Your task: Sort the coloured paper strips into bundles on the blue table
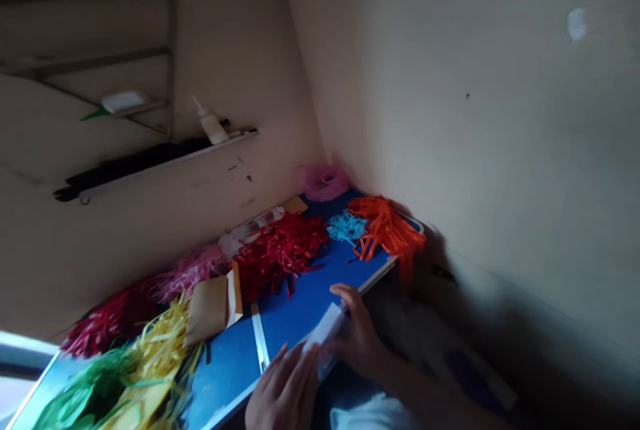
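Observation:
At the table's near edge I have a narrow, folded strip of white paper (325, 325) between my two hands. My left hand (284, 391) is over its lower end, with the fingers close together on the paper and the thumb side hard to make out. My right hand (359, 335) curls round the upper right end, its index finger raised past the tip. Motion blurs the paper and the fingertips slightly. The blue table (305, 297) lies just beyond both hands, with a white strip (259, 338) across its top.
Shredded paper lies in heaps: red (285, 243), pink (193, 270), yellow (163, 343), green (85, 390), light blue (347, 226) and orange (385, 223). A brown envelope (207, 307) rests among them. Pink netting (326, 182) sits in the corner. A white bottle (213, 129) stands on the wall shelf (170, 162).

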{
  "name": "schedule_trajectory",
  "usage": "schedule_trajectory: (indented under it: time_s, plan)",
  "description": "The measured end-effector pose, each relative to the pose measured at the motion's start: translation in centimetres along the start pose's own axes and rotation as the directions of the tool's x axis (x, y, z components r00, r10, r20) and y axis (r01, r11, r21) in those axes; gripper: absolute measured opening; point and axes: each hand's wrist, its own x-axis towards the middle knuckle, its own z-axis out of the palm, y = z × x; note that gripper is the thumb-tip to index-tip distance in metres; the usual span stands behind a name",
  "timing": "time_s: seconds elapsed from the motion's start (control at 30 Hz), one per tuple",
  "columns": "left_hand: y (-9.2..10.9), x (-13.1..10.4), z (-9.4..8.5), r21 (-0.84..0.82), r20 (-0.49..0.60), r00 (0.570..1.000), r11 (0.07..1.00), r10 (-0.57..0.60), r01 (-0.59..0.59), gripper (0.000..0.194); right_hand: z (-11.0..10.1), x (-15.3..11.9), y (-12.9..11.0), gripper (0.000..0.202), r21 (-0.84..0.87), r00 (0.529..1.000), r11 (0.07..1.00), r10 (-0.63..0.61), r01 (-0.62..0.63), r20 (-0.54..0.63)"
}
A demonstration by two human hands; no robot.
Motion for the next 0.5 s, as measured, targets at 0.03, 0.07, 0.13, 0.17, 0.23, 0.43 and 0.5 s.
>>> schedule_trajectory:
  time_s: [0.03,0.07,0.13,0.17,0.23,0.43,0.5]
  plan:
    - [0.1,0.0,-0.2,-0.040,-0.013,1.000,0.999,-0.019,0.018,0.024,-0.5,0.0,-0.2,0.053,0.017,0.994,1.000,0.003,-0.005,0.106]
    - [0.4,-0.2,-0.4,-0.085,-0.032,0.995,0.993,-0.089,0.086,0.024,-1.0,-0.1,-0.4,0.044,0.026,0.979,0.999,0.028,-0.034,0.200]
    - [1.4,-0.8,-1.0,-0.238,-0.066,0.927,0.908,-0.370,0.346,0.030,-2.0,-0.7,-0.8,0.036,-0.005,0.967,0.995,0.094,-0.095,0.236]
    - [2.1,-1.3,-1.3,-0.362,-0.054,0.851,0.804,-0.523,0.472,0.040,-2.6,-1.0,-0.9,0.037,-0.034,0.975,0.994,0.112,-0.107,0.190]
    - [3.4,-2.4,-1.8,-0.621,0.077,0.673,0.493,-0.736,0.610,0.063,-3.3,-1.3,-0.8,0.040,-0.081,0.982,0.984,0.166,-0.159,0.091]
    - [3.6,-7.8,-3.7,-0.823,0.362,0.160,-0.234,-0.918,0.518,0.059,0.9,-1.1,0.3,0.068,-0.033,0.884,0.985,0.168,-0.171,0.437]
    - [2.5,-11.1,-6.7,-0.887,0.189,-0.185,-0.249,-0.964,0.389,0.065,3.1,-1.6,0.6,0.075,-0.034,0.837,0.984,0.167,-0.175,0.521]
